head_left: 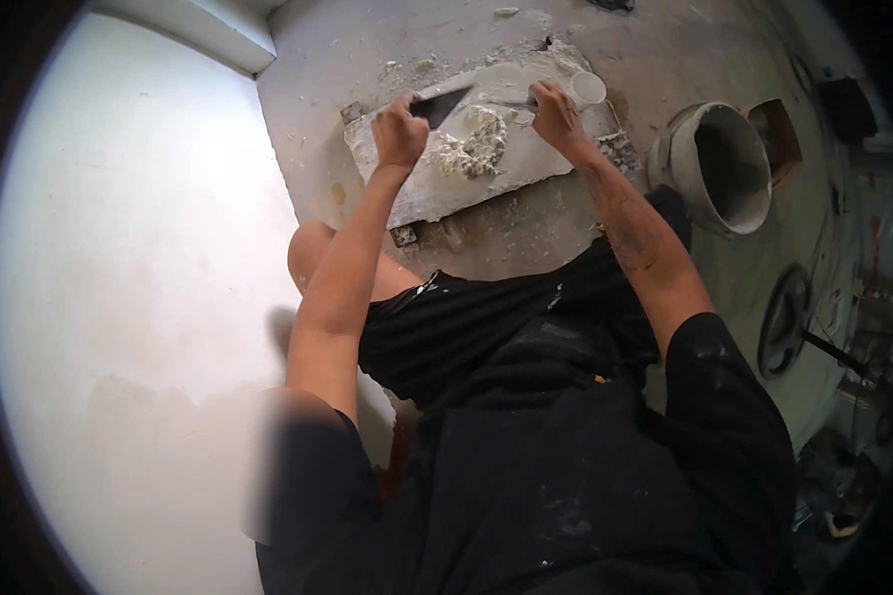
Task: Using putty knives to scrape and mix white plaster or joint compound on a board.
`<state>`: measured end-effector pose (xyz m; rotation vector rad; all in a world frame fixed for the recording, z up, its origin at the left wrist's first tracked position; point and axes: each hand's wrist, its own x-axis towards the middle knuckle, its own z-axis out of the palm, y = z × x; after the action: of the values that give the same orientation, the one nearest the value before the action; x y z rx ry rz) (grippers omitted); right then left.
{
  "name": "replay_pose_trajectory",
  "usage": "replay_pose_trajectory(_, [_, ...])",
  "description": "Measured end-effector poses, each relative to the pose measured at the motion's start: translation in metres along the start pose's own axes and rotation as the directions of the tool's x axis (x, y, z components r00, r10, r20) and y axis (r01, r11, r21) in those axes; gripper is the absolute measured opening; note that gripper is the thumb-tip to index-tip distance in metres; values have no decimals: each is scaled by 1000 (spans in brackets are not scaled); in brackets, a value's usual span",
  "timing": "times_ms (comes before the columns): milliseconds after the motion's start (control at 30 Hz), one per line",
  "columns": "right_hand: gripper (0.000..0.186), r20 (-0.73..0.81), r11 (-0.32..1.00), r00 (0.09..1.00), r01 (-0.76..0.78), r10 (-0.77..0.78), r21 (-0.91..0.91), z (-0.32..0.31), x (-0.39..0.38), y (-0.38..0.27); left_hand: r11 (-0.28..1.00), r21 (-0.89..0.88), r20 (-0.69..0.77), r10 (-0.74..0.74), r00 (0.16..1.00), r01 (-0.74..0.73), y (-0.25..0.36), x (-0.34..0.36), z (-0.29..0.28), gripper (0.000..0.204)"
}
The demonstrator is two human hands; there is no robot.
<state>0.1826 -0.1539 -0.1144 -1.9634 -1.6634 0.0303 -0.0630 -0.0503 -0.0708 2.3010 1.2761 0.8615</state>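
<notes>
My left hand (402, 134) is closed on a putty knife with a wide dark blade (442, 106), which slants over the board. My right hand (560, 121) grips a thin grey tool (511, 103); its blade points left and is too small to make out fully, perhaps a trowel. Between the hands a lumpy heap of white plaster (474, 144) sits on a plaster-smeared board (422, 193). Just beyond the right hand, a white round cup (587, 88) stands at the board's far right corner.
A grey plaster-coated bucket (680, 164) stands on the floor at right, with a brown cardboard box (776, 139) behind it. A white wall (159, 248) rises close on the left. Plaster crumbs lie around the board. A dark round wheel-like object (786, 319) is farther right.
</notes>
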Motion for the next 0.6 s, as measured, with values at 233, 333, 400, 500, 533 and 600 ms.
replay_pose_trajectory(233, [11,-217,940,915,335,-341,-64,-6,-6,-25,988,-129,169,104,980,-82,51,31,-18,22])
replay_pose_trajectory(333, [12,-269,901,863,432,-428,-47,-3,-4,-41,988,-85,254,143,956,-125,71,32,-18,18])
replay_pose_trajectory(400, [13,-289,893,852,450,-437,-22,-2,-1,-48,983,-61,283,185,941,-174,74,33,-16,18])
replay_pose_trajectory(500, [13,-340,894,839,448,-425,-12,-1,4,-52,978,-14,315,204,927,-210,65,37,-3,18])
replay_pose_trajectory(533, [13,-329,890,838,455,-436,-19,-1,5,-52,978,15,332,189,924,-206,60,39,3,19])
replay_pose_trajectory(600, [14,-317,893,848,450,-426,3,-1,6,-52,979,45,351,172,921,-200,49,41,16,20])
